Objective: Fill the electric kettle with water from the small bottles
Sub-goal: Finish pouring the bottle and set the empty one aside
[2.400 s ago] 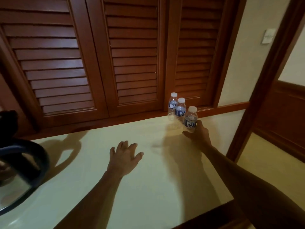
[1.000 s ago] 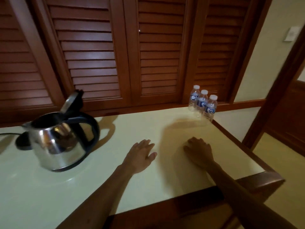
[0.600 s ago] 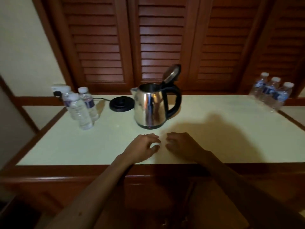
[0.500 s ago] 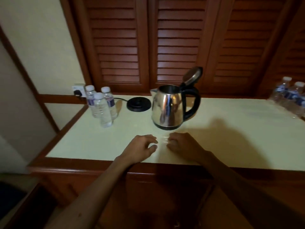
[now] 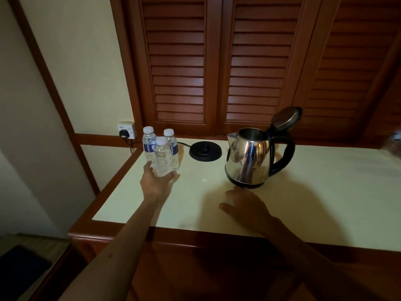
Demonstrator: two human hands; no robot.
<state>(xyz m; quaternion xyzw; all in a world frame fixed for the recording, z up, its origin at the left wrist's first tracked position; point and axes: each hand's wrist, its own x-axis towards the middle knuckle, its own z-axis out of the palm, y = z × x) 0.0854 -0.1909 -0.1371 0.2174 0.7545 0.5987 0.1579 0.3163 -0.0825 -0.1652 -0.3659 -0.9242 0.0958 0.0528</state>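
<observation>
Stainless-steel electric kettle (image 5: pixel 249 161), lid (image 5: pixel 286 118) tipped open — off its black base (image 5: pixel 205 151), upright on the cream countertop (image 5: pixel 325 192). Three small bottles (image 5: pixel 161 153), capped, clustered at left. Left hand (image 5: pixel 156 181) cupped around the nearest bottle (image 5: pixel 162 157). Right hand (image 5: pixel 245 205) flat, fingers spread, empty — just before the kettle.

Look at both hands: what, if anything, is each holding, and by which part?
The left hand cups the nearest small bottle at its base, though a closed grip cannot be confirmed. The right hand holds nothing, lying flat before the kettle.
</observation>
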